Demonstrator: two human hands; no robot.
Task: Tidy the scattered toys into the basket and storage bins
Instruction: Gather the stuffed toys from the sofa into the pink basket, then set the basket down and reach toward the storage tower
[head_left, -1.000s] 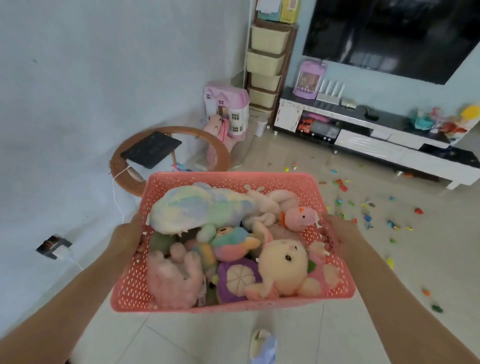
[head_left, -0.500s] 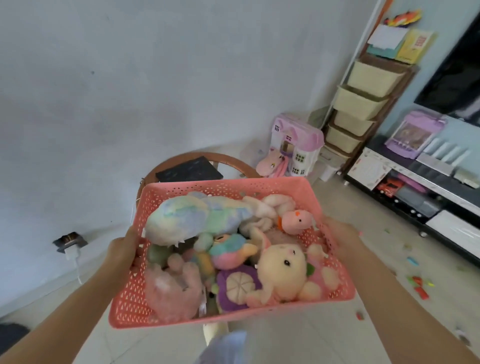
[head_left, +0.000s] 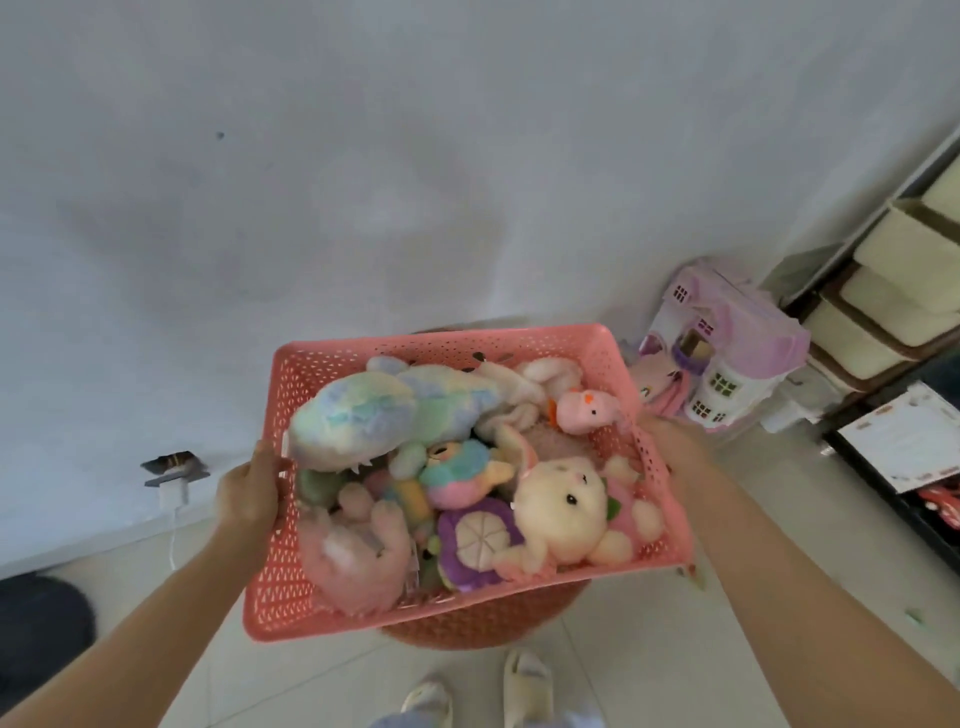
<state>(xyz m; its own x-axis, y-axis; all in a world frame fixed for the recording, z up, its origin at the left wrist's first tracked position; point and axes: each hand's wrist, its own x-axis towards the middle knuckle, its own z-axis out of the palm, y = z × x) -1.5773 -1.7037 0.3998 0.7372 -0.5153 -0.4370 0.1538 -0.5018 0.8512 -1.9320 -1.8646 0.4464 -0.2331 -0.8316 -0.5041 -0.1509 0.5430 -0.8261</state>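
Your left hand grips the left rim of the pink perforated plastic basket, held in the air above the tiled floor and full of soft plush toys. Your right hand grips its right rim.

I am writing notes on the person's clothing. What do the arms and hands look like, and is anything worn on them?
Both forearms are bare as far as the picture shows: no sleeves, gloves or watch in view. The left hand shows no ring or marking. The right hand is blurred, so small details cannot be told. Lower down, pale open-toed slippers are on the feet.
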